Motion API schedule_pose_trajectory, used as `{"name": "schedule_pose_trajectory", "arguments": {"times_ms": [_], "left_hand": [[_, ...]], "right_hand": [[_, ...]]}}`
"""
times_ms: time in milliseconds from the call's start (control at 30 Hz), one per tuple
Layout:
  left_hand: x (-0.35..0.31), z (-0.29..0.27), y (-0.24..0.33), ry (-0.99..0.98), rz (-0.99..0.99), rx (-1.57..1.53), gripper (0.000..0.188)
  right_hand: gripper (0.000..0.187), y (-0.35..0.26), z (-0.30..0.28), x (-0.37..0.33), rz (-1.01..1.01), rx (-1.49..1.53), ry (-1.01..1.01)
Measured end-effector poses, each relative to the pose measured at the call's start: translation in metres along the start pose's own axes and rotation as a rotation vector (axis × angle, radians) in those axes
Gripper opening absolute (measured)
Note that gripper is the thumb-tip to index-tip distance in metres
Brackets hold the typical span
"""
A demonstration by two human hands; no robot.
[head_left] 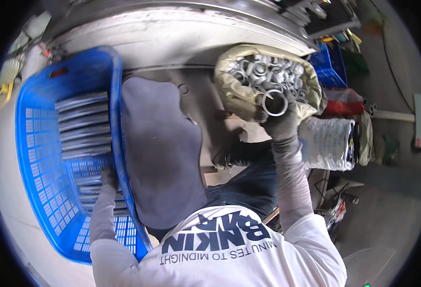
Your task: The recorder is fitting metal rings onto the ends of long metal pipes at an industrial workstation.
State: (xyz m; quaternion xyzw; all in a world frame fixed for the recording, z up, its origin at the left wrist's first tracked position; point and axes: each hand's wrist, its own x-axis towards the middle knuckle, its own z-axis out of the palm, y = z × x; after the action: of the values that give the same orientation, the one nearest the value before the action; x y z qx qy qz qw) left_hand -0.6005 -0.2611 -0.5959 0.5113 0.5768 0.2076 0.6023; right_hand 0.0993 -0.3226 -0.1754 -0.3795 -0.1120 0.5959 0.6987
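Observation:
My right hand (283,125), in a dark grey glove, grips a metal ring (274,103) over the near edge of a cream-coloured sack (227,93). The sack holds many loose silvery metal rings (263,71). On the left, my gloved left hand (108,177) reaches down inside a large blue plastic basket (38,158), close to its right wall. Stacked rows of grey metal pieces (84,124) lie in the basket above and below this hand. Its fingers are small and partly hidden, so what they hold, if anything, does not show.
A dark grey padded board (162,148) lies between basket and sack. One loose ring (184,89) is on the floor beyond it. A white plastic-wrapped bundle (327,143), a red bag (342,102) and a blue bin (327,67) stand right of the sack. Machinery (311,19) borders the far side.

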Motion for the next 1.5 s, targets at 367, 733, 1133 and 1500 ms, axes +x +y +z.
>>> {"name": "schedule_pose_trajectory", "arguments": {"times_ms": [367,733,1133,1500], "left_hand": [[-0.066,0.088,0.473,0.389,0.684,0.66,0.052],[-0.125,0.307,0.582,-0.218,1.051,1.184,0.056],[-0.117,0.329,0.576,-0.255,1.001,1.264,0.058],[-0.118,0.337,0.575,-0.211,1.064,1.359,0.051]], "right_hand": [[0.059,0.019,0.057,-0.017,0.154,0.146,0.051],[0.022,0.052,0.032,-0.042,-0.909,-1.226,-0.033],[0.03,0.057,0.029,-0.054,-0.665,-0.88,0.041],[0.025,0.073,0.036,-0.053,-0.528,-0.593,0.128]]}}
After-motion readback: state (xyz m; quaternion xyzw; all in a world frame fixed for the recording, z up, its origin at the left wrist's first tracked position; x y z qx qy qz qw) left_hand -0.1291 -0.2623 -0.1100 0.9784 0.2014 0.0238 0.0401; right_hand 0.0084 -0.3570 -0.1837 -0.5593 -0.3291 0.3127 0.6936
